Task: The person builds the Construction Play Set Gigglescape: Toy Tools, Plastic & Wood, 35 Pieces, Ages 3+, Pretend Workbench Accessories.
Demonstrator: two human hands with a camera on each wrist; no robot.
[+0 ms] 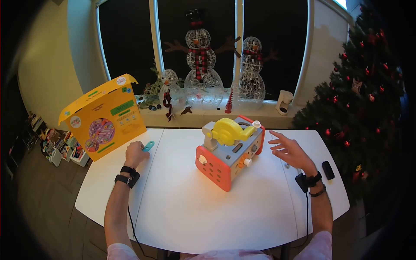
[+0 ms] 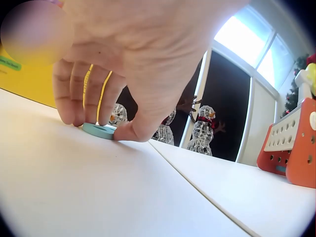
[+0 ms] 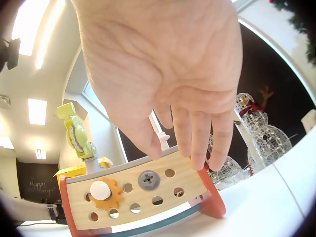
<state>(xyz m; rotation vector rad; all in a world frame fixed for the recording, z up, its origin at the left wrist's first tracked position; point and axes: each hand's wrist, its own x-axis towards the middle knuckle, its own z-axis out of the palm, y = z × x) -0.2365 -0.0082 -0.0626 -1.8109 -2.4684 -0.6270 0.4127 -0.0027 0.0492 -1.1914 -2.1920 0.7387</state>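
My left hand [image 1: 136, 154] pinches a flat teal piece [image 1: 149, 146] with a hole, low on the left part of the white table. The left wrist view has the thumb at one side of the teal piece [image 2: 100, 131] and the fingertips at its other side. My right hand [image 1: 289, 151] hangs in the air with spread fingers, holding nothing, right of a toy workbench [image 1: 213, 168] with red ends. On top of the bench is a yellow round part [image 1: 229, 131]. In the right wrist view, an orange gear [image 3: 112, 195] and a grey screw head [image 3: 149, 180] are on its wooden side.
A yellow box [image 1: 106, 119] stands at the table's back left. A black object [image 1: 328, 170] lies near the right edge. Behind the table, wire snowmen [image 1: 201, 58] stand on the sill, and a decorated tree [image 1: 346, 99] is at the right. A cable hangs from each wrist.
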